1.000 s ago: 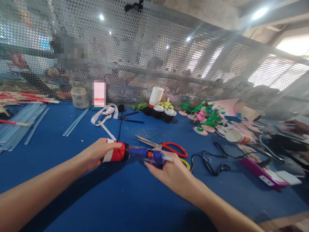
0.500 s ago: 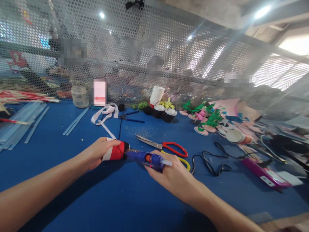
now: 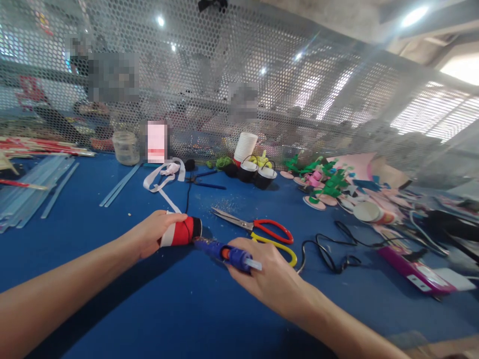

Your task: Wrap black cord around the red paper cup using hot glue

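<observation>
My left hand point(image 3: 151, 233) is closed round a small red cup point(image 3: 182, 232) with a white band, held on its side just above the blue table point(image 3: 187, 309). A white ribbon point(image 3: 161, 183) trails from it toward the back. My right hand point(image 3: 267, 271) grips a blue glue gun point(image 3: 224, 252) with an orange collar. Its nozzle points left and meets the lower edge of the cup's dark end. A clear glue stick pokes out of the gun's rear.
Red-and-yellow-handled scissors point(image 3: 262, 232) lie just behind my right hand. A black cord point(image 3: 329, 249) coils to the right. Black-and-white cups point(image 3: 258, 174), green and pink craft pieces point(image 3: 322, 184), a jar point(image 3: 125, 148) and clear glue sticks point(image 3: 33, 187) lie further off. A perforated metal screen point(image 3: 262, 89) backs the table.
The glue gun has moved slightly down and left, its nozzle now lower at the cup's end. My left hand has held the cup nearly still.
</observation>
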The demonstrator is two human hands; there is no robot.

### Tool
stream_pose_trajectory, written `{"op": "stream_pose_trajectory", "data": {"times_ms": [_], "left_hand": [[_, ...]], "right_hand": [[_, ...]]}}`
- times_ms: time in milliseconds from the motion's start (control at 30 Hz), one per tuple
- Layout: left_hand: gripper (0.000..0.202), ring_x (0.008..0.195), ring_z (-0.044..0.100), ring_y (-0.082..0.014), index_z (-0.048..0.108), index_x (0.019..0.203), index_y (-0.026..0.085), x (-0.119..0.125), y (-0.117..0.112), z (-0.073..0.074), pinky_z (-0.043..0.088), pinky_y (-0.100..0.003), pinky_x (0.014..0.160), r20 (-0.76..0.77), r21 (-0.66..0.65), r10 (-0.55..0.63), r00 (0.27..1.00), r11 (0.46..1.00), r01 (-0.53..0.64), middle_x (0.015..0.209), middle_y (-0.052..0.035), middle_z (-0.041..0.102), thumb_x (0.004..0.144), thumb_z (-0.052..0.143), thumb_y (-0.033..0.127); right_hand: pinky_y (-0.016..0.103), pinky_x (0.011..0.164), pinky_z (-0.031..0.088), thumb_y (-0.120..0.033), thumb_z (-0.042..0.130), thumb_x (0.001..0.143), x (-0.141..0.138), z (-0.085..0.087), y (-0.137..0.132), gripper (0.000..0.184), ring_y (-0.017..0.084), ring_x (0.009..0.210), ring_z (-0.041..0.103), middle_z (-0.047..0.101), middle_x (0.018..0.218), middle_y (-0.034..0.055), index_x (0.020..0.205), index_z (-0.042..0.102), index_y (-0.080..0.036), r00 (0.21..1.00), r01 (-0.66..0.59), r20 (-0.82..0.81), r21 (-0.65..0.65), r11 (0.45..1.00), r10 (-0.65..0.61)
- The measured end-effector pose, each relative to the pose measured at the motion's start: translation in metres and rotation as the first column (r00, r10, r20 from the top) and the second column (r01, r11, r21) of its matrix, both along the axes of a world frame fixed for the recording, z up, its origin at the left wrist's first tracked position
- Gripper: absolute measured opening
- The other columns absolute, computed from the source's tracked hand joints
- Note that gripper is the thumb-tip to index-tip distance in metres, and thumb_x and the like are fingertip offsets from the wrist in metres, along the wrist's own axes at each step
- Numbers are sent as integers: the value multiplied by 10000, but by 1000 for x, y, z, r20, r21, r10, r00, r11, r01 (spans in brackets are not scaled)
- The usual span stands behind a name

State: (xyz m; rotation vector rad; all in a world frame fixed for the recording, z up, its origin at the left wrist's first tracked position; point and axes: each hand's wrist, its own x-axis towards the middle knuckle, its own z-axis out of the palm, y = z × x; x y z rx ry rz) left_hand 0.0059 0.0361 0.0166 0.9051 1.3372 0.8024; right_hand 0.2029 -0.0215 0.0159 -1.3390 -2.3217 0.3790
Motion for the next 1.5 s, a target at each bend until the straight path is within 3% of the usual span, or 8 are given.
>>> {"op": "stream_pose_trajectory", "data": {"times_ms": [400, 633, 900, 1200, 1500], "left_hand": [[172, 412, 519, -115, 497, 560, 152, 2, 0, -1, 384, -211, 418, -18, 6, 67, 998, 998, -66, 428, 32, 558, 568, 635, 254], [194, 426, 517, -118, 534, 558, 139, 1, -3, -1, 379, -215, 439, 5, -14, -34, 999, 999, 34, 442, 20, 564, 556, 637, 304], [152, 457, 514, -104, 598, 576, 140, 1, -8, 0, 350, -181, 458, 33, 51, -106, 994, 993, 105, 494, 11, 586, 602, 596, 290], [189, 419, 434, -83, 559, 529, 148, 3, -9, -1, 280, -180, 438, -11, 75, -87, 996, 993, 88, 452, 34, 521, 595, 618, 315], [169, 479, 532, -120, 596, 601, 135, 1, -7, 1, 369, -205, 480, 23, 26, -82, 996, 996, 81, 517, -3, 601, 594, 613, 303]], "right_hand": [[211, 509, 366, -119, 480, 697, 0, -2, 1, 80, 112, 551, 500, 575, 651, 3, 732, 527, -173, 1000, -22, -19, -1, 1000, 22], [208, 474, 364, -137, 468, 714, -1, 5, 4, 82, 105, 505, 479, 558, 600, 0, 693, 541, -167, 995, 77, -63, 37, 996, -74], [220, 515, 393, -154, 488, 708, 0, 1, 10, 78, 126, 542, 525, 566, 596, 3, 644, 530, -172, 996, 76, -64, 117, 990, -69], [238, 551, 413, -144, 490, 704, -2, 4, 18, 82, 143, 586, 556, 606, 638, 28, 693, 569, -163, 990, 83, -119, 120, 989, -69], [226, 548, 396, -156, 477, 722, -2, -1, 13, 77, 126, 564, 518, 572, 623, 12, 677, 538, -168, 994, 67, -93, 95, 993, -59]]}}
